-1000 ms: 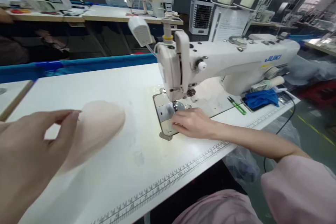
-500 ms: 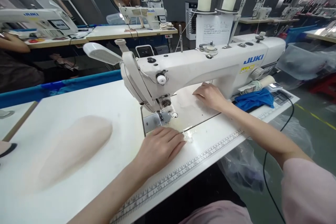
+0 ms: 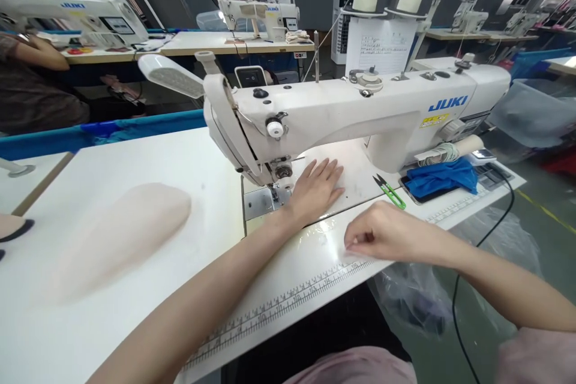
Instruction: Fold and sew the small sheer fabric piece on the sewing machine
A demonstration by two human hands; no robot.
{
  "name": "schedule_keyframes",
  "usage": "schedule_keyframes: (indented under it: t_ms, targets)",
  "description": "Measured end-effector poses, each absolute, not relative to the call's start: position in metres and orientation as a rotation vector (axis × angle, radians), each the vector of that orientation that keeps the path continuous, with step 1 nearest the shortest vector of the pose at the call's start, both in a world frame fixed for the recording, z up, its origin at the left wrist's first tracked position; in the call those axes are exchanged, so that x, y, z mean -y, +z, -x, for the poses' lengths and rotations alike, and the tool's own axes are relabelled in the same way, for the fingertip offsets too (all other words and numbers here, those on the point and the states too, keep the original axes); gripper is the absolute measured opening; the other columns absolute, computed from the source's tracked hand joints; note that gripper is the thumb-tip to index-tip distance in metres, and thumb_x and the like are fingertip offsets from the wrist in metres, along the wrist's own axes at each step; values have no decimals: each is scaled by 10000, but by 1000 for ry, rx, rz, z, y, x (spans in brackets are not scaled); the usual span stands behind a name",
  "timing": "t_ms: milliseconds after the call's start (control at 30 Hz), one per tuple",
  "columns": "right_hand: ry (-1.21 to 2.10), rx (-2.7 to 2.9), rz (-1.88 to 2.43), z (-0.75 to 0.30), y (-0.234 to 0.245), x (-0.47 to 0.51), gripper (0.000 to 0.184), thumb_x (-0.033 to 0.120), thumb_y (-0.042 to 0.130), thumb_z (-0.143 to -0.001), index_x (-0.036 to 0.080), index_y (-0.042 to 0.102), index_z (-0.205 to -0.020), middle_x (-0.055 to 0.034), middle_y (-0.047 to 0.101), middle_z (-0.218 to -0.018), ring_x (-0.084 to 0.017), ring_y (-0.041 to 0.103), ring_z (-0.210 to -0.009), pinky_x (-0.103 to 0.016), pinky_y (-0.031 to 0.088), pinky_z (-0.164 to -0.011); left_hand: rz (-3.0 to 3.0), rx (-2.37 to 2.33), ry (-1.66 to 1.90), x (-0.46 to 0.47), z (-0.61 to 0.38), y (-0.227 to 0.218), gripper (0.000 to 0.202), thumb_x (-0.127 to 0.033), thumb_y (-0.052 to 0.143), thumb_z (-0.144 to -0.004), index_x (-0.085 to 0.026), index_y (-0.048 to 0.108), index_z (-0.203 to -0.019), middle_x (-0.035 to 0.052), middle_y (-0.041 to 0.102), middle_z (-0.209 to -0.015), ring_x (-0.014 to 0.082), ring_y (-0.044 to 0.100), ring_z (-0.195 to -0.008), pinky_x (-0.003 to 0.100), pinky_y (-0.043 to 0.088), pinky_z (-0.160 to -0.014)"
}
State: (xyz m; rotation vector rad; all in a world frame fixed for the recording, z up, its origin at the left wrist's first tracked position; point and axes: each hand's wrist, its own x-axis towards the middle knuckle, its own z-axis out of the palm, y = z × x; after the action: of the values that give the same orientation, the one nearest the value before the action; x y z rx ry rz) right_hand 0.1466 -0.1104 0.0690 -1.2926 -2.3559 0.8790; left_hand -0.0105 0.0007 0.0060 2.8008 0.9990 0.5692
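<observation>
My left hand [image 3: 315,191] lies flat with spread fingers on the bed of a white sewing machine [image 3: 351,114], just right of the needle area. Whether thin pale cloth lies beneath it, I cannot tell. Near the front edge of the table, my right hand [image 3: 380,233] is closed, thumb and fingers curled together. What they hold, if anything, is hidden. Green-handled thread snips [image 3: 389,192] lie just behind the right hand, blades pointing away. The metal presser foot [image 3: 274,193] is close to my left wrist.
A pale beige rounded piece [image 3: 135,228] lies on the white table at left. Blue cloth [image 3: 443,177] sits on a dark tray beside a thread cone [image 3: 470,145]. A ruler strip [image 3: 288,303] runs along the front edge. A co-worker's arm [image 3: 42,51] shows at far left.
My left hand has moved away from me and right onto the machine bed, its fingers spreading. My right hand has drawn back toward the front edge, and the green snips now show.
</observation>
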Motion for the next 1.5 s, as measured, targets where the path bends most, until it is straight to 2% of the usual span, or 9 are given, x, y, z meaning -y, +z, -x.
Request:
schedule_keyframes:
  t_ms: [167, 233, 333, 533, 733, 900, 1100, 1200, 1500]
  targets:
    - [395, 2308, 1464, -123, 63, 127, 291, 329, 559, -861, 191, 590, -606, 35, 430, -449, -87, 283, -441, -267, 175, -505, -2503, -1067, 752, 62, 49, 30, 370, -328, 153, -1014, -199, 463, -1170, 76, 662, -1056, 182, 639, -949, 353, 523, -831]
    - [372, 2267, 1418, -113, 62, 125, 388, 373, 515, -896, 184, 521, -557, 35, 395, -460, -83, 236, -452, -275, 152, -500, -2141, -970, 967, 93, 67, 38, 298, -450, 302, -982, -223, 440, -1118, 62, 629, -976, 182, 626, -866, 334, 535, -765]
    - [709, 2176, 1280, -97, 65, 119, 461, 392, 559, -890, 175, 413, -510, 60, 319, -462, -66, 216, -465, -249, 175, -480, -2027, -985, 854, 124, 91, 41, 434, -393, 629, -832, -272, 415, -1189, 61, 625, -1039, 214, 623, -953, 349, 528, -803]
    - [1657, 1921, 1102, -78, 64, 93, 388, 470, 673, -795, 180, 528, -582, 75, 448, -438, -54, 385, -412, -194, 272, -408, -1553, -997, 609, 109, 127, 39, 147, -254, 433, -852, -249, 503, -981, -12, 664, -682, 197, 651, -665, 363, 507, -668]
    - [1876, 1806, 984, -68, 40, 63, 240, 394, 657, -827, 170, 571, -830, 60, 572, -527, -70, 486, -452, -199, 403, -481, -1601, -1180, 554, 83, 141, 49, 115, -289, 446, -844, -217, 496, -918, -33, 605, -587, 175, 574, -633, 328, 436, -657]
    - [1759, 1966, 1032, -66, 40, 47, 172, 330, 626, -857, 162, 609, -828, 55, 581, -553, -59, 465, -453, -191, 379, -468, -1721, -1198, 607, 76, 136, 40, 184, -377, 568, -853, -223, 483, -906, -92, 436, -519, 101, 404, -476, 223, 301, -477]
    - [1195, 2104, 1161, -66, 38, 42, 104, 225, 610, -853, 166, 687, -815, 43, 621, -614, -52, 524, -431, -192, 413, -462, -2201, -1354, 785, 73, 134, 23, 66, -244, 522, -895, -213, 464, -886, -129, 247, -500, 67, 249, -424, 166, 245, -438]
    - [988, 2138, 1071, -66, 30, 47, 89, 192, 590, -873, 167, 672, -849, 35, 629, -632, -77, 589, -541, -199, 463, -555, -2527, -1338, 967, 73, 138, 12, 42, -218, 494, -925, -201, 458, -912, -128, 254, -520, 58, 261, -412, 150, 239, -429]
    - [598, 2170, 855, -67, 12, 54, 110, 196, 578, -900, 183, 583, -1009, 85, 498, -582, -46, 451, -481, -163, 387, -490, -2657, -1264, 1078, 74, 140, 8, 45, -184, 474, -938, -186, 465, -893, -123, 295, -520, 58, 313, -409, 135, 275, -431]
